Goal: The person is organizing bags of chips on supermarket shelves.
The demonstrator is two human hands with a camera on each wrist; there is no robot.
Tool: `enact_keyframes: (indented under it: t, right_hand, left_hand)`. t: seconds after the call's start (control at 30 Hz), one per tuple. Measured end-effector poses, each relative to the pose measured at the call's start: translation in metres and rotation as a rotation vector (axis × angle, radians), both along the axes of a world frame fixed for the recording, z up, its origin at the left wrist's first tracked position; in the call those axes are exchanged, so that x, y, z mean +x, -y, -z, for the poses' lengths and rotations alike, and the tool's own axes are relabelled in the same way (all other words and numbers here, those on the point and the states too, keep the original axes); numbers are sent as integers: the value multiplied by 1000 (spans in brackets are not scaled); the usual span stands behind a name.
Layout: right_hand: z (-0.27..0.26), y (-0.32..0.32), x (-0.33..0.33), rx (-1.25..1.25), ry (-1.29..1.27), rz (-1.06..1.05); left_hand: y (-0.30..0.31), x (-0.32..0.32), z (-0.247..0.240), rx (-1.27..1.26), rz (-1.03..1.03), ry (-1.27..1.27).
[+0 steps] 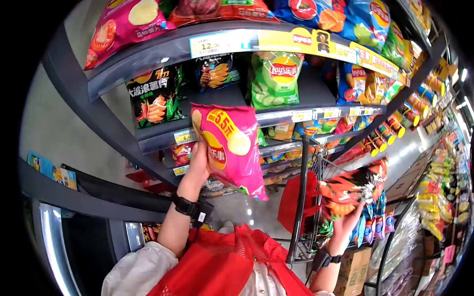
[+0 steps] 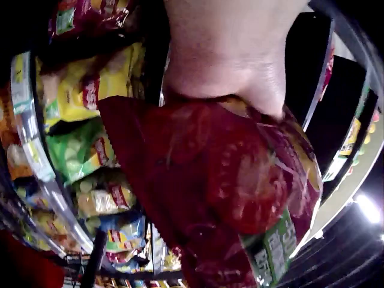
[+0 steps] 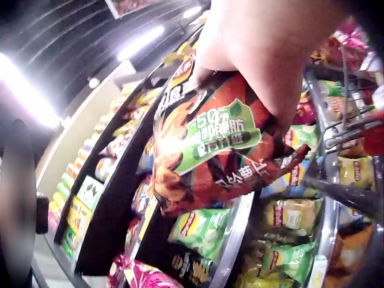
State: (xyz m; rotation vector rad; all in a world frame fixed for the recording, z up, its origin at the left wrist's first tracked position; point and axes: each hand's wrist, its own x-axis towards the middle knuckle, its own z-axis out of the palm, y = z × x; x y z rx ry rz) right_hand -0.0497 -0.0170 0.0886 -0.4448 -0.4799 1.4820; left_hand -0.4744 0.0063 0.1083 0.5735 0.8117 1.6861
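The hands were well apart, each gripping a bag: the left hand [image 1: 199, 160] held a pink chip bag [image 1: 239, 165] by its side, before the middle shelf's [image 1: 316, 89] front edge; the right hand [image 1: 347, 226] clasped a red-and-black bag [image 1: 353, 185] near the cart [image 1: 298, 212]. A green bag [image 1: 276, 84] stood near that shelf's front edge, a black bag [image 1: 155, 101] at its left corner

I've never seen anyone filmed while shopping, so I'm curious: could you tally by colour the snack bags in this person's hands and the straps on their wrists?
Pink bag, in the left hand: 1
Red-and-black bag, in the right hand: 1
Black wrist straps, one on each arm: 2
Total: 4
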Motion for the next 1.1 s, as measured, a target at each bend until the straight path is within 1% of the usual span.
enact_keyframes:
  t: [0.03,0.07,0.1,0.17,0.2,0.27,0.3,0.37,0.43,0.47,0.5,0.57,0.63,0.67,0.7,0.73,0.77,0.8,0.83,0.87,0.9,0.97,1.03,1.07,1.1]
  right_hand:
    - [2,-19,-2,-39,112,33]
    - [-14,-29,-17,19,202,-23]
    - [-18,-45,-23,42,314,-48]
    - [-45,-73,-56,116,449,-55]
    - [-59,-85,-72,155,580,-83]
    - [-82,-108,-98,275,840,-132]
    - [-92,-118,-107,354,974,-142]
    - [-122,-128,-119,422,1058,-137]
    - [-141,-140,-114,248,1028,-71]
    - [-134,-159,-102,215,868,-90]
    - [-125,-183,-88,121,808,-39]
    - [-129,-206,-76,125,522,27]
    - [-124,-237,-70,109,463,149]
    - [-120,-255,-70,138,475,183]
    - [-124,-266,-73,163,597,230]
    - [-127,-278,-80,213,563,271]
    - [-132,-285,-84,215,690,238]
    - [-133,-302,-87,294,827,238]
    - [-135,-319,-91,268,918,153]
    - [-129,-339,-100,389,853,164]
    - [-130,-356,-108,361,902,158]
    - [-132,-389,-118,380,931,42]
    - [-146,-395,-124,453,918,-9]
    - [-152,-394,-124,440,911,-86]
    - [-151,-401,-124,441,901,-81]
  left_hand:
    - [4,-4,-6,6,-13,-48]
    - [7,-12,-5,-8,0,-101]
    - [12,-16,-2,41,22,-104]
    - [21,-17,-10,70,36,-298]
    - [24,-21,-8,63,22,-304]
    - [30,-33,-7,169,192,-573]
    - [33,-34,-12,130,166,-622]
    - [35,-34,-25,-52,89,-744]
    - [43,-29,-43,18,34,-743]
    - [47,-34,-39,5,8,-744]
    - [50,-39,-35,-8,-22,-743]
    - [54,-37,-41,-44,-61,-790]
    - [58,-35,-42,-79,-68,-832]
    - [57,-32,-39,-70,-88,-839]
    - [55,-29,-36,-59,-108,-846]
    - [53,-26,-39,-56,-94,-858]
    - [51,-21,-44,-87,-77,-901]
    - [50,-18,-46,-117,-62,-944]
    - [50,-18,-46,-110,-52,-955]
    - [48,-19,-47,-101,-43,-1027]
    - [48,-20,-48,-91,-39,-1101]
    - [49,-18,-50,-59,-20,-1053]
    - [52,-20,-49,-66,-62,-1056]
    - [60,-33,-40,-77,-27,-1014]
    - [62,-38,-41,-92,7,-970]
